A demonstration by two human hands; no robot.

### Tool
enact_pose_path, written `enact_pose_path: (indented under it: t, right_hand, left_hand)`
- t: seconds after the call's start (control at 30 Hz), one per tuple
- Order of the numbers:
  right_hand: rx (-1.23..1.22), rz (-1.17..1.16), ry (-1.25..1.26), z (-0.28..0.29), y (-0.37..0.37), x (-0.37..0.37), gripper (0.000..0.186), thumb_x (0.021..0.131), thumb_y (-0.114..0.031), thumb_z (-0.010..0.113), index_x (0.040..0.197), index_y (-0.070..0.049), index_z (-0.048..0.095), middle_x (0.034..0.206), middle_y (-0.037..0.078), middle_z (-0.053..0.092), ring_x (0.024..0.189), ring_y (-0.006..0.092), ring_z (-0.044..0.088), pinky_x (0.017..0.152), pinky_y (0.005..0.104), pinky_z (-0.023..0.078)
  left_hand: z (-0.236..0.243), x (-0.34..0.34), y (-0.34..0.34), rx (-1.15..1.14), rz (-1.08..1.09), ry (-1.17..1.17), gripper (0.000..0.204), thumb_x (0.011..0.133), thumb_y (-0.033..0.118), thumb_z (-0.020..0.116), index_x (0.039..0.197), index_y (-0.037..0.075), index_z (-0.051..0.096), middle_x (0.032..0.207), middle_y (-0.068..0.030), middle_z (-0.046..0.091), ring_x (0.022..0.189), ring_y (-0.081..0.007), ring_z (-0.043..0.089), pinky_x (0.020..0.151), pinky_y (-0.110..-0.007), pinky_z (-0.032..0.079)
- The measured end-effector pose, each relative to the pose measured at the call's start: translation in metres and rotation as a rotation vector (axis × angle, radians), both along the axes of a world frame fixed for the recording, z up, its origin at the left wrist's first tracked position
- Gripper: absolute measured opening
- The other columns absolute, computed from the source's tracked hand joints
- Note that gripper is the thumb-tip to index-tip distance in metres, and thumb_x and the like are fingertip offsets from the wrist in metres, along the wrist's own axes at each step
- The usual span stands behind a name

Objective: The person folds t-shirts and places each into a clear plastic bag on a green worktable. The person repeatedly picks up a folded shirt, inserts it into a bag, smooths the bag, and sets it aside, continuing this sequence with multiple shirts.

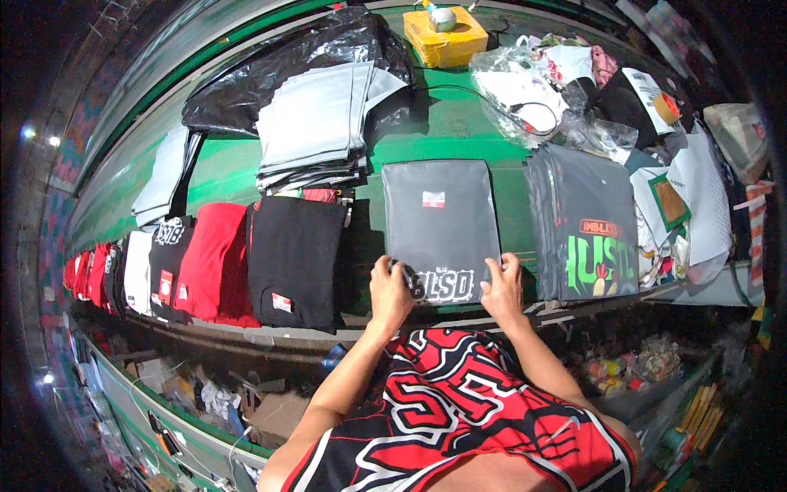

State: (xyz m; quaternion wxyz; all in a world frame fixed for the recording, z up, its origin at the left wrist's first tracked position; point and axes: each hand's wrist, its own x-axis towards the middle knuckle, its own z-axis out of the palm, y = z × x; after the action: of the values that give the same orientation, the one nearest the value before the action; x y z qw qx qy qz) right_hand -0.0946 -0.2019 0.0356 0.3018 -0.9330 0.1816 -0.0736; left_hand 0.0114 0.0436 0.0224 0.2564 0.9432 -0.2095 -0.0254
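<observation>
A folded dark shirt in a frosted plastic bag (pixel 440 230) lies flat on the green table in front of me, with a small red-and-white label and white lettering along its near end. My left hand (pixel 392 291) is at its near left corner, fingers curled on the bag's edge; a dark patch by the fingertips is hard to make out. At the near right corner my right hand (pixel 502 289) rests with bent fingers and the thumb apart from them, touching the edge. Just left lies a folded black shirt (pixel 297 254) with a label.
More folded shirts, including a red one (pixel 215 266), line the table to the left. Beyond them sits a stack of grey plastic bags (pixel 316 115) on black plastic. Bagged shirts (pixel 586 221) are piled on the right, beside loose packaging (pixel 693 197). A yellow taped box (pixel 445 41) stands far back.
</observation>
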Motion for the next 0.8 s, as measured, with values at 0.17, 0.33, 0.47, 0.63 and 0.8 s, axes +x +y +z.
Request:
enact_pose_path:
  t: [0.17, 0.33, 0.47, 0.63, 0.8]
  right_hand:
    - [-0.199, 0.247, -0.136, -0.006, 0.030, 0.012, 0.049, 0.093, -0.020, 0.064, 0.140, -0.009, 0.058, 0.154, 0.022, 0.041, 0.146, 0.0435, 0.035, 0.118, 0.0647, 0.024]
    - [-0.311, 0.240, 0.059, -0.023, 0.040, 0.020, 0.057, 0.103, -0.039, 0.049, 0.154, -0.015, 0.047, 0.167, 0.017, 0.028, 0.155, 0.0430, 0.020, 0.118, 0.0746, 0.008]
    - [-0.332, 0.217, 0.073, -0.028, 0.034, 0.039, 0.057, 0.103, -0.038, 0.049, 0.156, -0.017, 0.046, 0.168, 0.018, 0.026, 0.155, 0.0460, 0.017, 0.117, 0.0763, 0.007]
    - [-0.376, 0.204, 0.048, -0.034, 0.022, 0.094, 0.059, 0.102, -0.041, 0.051, 0.157, -0.021, 0.045, 0.169, 0.018, 0.023, 0.155, 0.0480, 0.016, 0.116, 0.0767, 0.009]
    - [-0.396, 0.187, 0.002, -0.038, 0.007, 0.139, 0.062, 0.100, -0.045, 0.054, 0.157, -0.024, 0.043, 0.169, 0.016, 0.023, 0.154, 0.0478, 0.017, 0.116, 0.0768, 0.012]
  left_hand:
    - [-0.013, -0.004, -0.039, 0.040, -0.203, -0.123, 0.060, 0.095, 0.032, 0.066, 0.146, 0.004, 0.050, 0.160, -0.0224, 0.034, 0.150, -0.0426, 0.031, 0.117, -0.069, 0.022]
    - [-0.017, -0.007, -0.054, 0.203, -0.201, -0.125, 0.065, 0.100, 0.050, 0.047, 0.156, 0.017, 0.045, 0.169, -0.0168, 0.026, 0.155, -0.0467, 0.019, 0.114, -0.078, 0.014]
    - [-0.016, -0.006, -0.054, 0.228, -0.198, -0.116, 0.064, 0.100, 0.051, 0.045, 0.156, 0.020, 0.045, 0.169, -0.0146, 0.027, 0.154, -0.0486, 0.018, 0.112, -0.081, 0.014]
    - [-0.013, -0.004, -0.055, 0.239, -0.194, -0.096, 0.064, 0.100, 0.052, 0.046, 0.155, 0.021, 0.046, 0.168, -0.0147, 0.028, 0.154, -0.0498, 0.018, 0.110, -0.082, 0.013]
    - [-0.010, -0.003, -0.056, 0.241, -0.196, -0.077, 0.064, 0.100, 0.052, 0.046, 0.156, 0.021, 0.045, 0.168, -0.0149, 0.028, 0.154, -0.0498, 0.017, 0.110, -0.083, 0.013]
